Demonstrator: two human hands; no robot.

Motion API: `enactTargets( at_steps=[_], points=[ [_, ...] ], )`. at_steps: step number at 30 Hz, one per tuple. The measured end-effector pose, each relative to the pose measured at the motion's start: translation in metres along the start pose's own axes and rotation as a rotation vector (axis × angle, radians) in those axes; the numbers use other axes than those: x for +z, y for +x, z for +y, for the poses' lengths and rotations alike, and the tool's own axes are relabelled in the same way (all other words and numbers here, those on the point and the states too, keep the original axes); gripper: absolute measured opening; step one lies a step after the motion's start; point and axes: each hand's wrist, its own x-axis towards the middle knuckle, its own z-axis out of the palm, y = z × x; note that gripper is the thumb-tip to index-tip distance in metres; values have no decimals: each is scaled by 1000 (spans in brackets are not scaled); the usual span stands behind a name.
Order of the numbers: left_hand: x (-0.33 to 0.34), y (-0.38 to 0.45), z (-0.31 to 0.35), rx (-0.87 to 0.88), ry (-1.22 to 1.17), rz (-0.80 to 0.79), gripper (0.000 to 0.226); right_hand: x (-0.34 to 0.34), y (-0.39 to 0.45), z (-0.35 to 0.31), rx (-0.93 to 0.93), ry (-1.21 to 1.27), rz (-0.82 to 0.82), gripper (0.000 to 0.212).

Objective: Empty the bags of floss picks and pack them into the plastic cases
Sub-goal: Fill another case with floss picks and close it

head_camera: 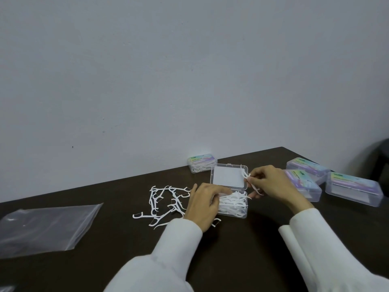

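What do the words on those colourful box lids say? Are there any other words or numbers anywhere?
Closed case by the wall: colourful label with print, too blurred to read.
Three closed cases on the right: same kind of label, too blurred to read.
Open case: its lid is plain, with no words.
Plastic bag: no print visible.
Nothing here can be read.

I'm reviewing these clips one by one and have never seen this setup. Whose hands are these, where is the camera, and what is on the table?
No machine here: a person wears a camera on the head, looking down at their own hands. On the dark table sits an open clear case partly filled with floss picks. The left hand rests its fingers on those picks; the right hand pinches a few floss picks above it. Loose picks lie to the left, beyond them an emptied plastic bag. Closed cases stand to the right, another by the wall.
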Motion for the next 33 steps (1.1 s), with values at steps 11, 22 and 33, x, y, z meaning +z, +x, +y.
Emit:
enactTargets(
  at_steps=[11,22,33],
  points=[
    [5,-3,17,84,66,-20,35,-1,-3,-6,-9,118,-23,8],
    [23,-10,18,481,506,4,40,-2,2,1,-43,195,140,11],
    [23,-8,15,464,724,88,39,7,0,-2,-102,153,50,9]
  ],
)
